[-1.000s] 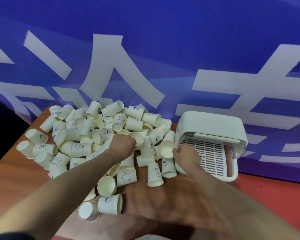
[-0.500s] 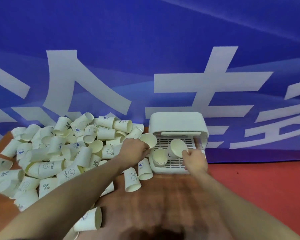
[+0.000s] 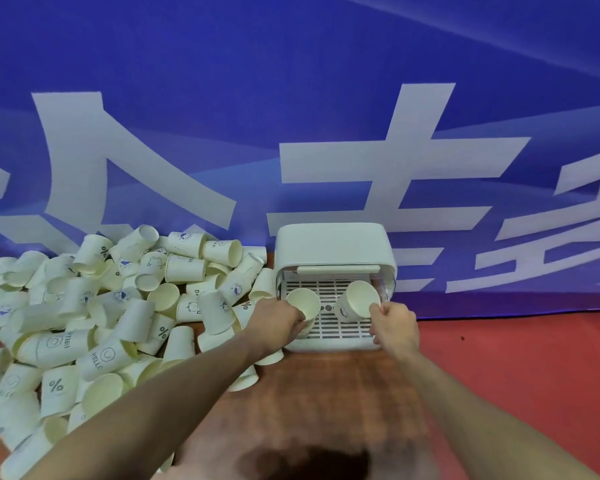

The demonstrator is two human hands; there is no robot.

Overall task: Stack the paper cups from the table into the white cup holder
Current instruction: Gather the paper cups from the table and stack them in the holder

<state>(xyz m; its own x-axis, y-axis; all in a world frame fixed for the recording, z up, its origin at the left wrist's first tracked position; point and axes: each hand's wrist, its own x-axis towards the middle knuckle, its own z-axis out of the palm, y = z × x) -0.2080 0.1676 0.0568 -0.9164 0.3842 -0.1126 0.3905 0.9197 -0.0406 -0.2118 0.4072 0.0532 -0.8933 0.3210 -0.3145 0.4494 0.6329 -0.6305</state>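
Loose heap of paper cups [image 3: 111, 317] crowds tabletop [image 3: 326, 393] left of white slatted plastic cup holder [image 3: 333, 247]; left hand [image 3: 278, 323] grasps left cup [image 3: 303, 304], right hand [image 3: 394, 325] grasps right cup [image 3: 355, 303], both over holder's grille; blue banner [image 3: 291, 98] behind.

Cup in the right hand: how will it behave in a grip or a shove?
Probably light: the right hand lifts the paper cup by fingertips at its rim. Thin wall, open mouth: likely to dent if squeezed hard. Tapered and round, so on its side it would probably roll in a curve, like those lying in the cup pile.
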